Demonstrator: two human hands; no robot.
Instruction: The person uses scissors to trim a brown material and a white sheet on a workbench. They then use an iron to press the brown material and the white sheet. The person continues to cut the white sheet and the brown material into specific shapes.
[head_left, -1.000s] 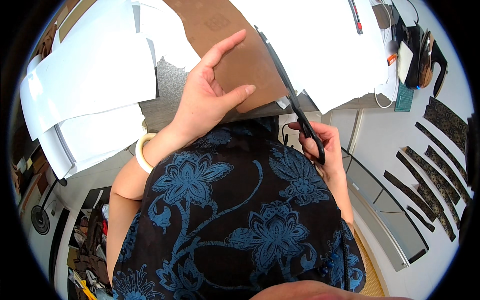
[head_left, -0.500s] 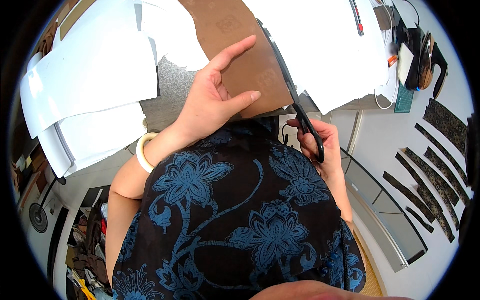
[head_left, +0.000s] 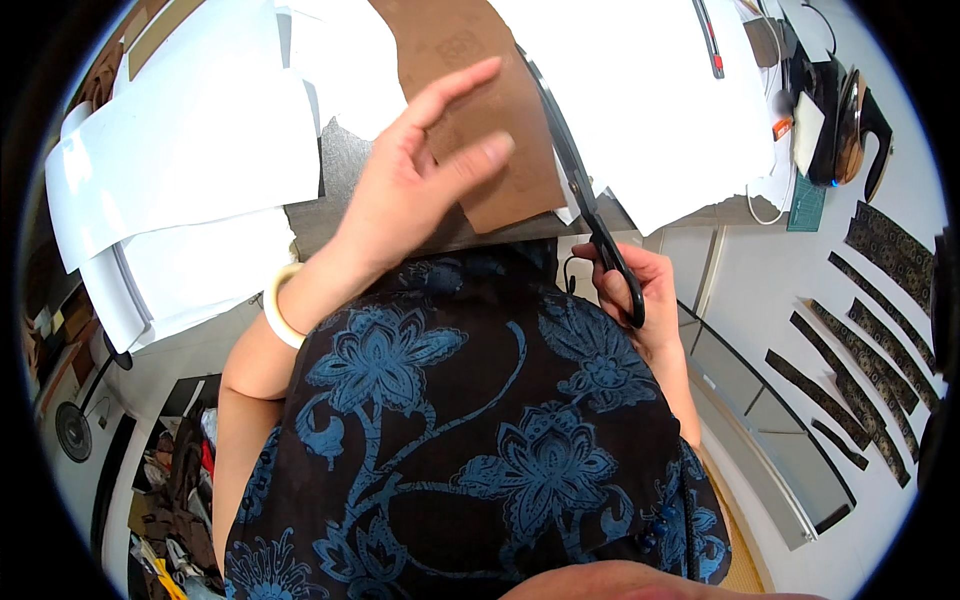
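Note:
A brown sheet of leather-like material (head_left: 470, 60) lies on the grey table (head_left: 345, 165), its near end by the table's front edge. My left hand (head_left: 415, 185) hovers flat over the sheet's near left part, fingers spread, holding nothing. My right hand (head_left: 640, 290) grips the black handles of long scissors (head_left: 580, 190) at the table's edge. The blades run up along the sheet's right edge, between it and white paper (head_left: 640, 90).
White paper sheets (head_left: 180, 150) are stacked at the left. Tools and a cord (head_left: 830, 110) sit at the far right of the table. Several dark patterned strips (head_left: 860, 340) lie on the pale floor at the right. A clutter of scraps (head_left: 175, 480) fills the lower left.
My left hand has lifted off the brown sheet and shifted slightly right, its fingers now raised above it. The scissors and my right hand have hardly moved.

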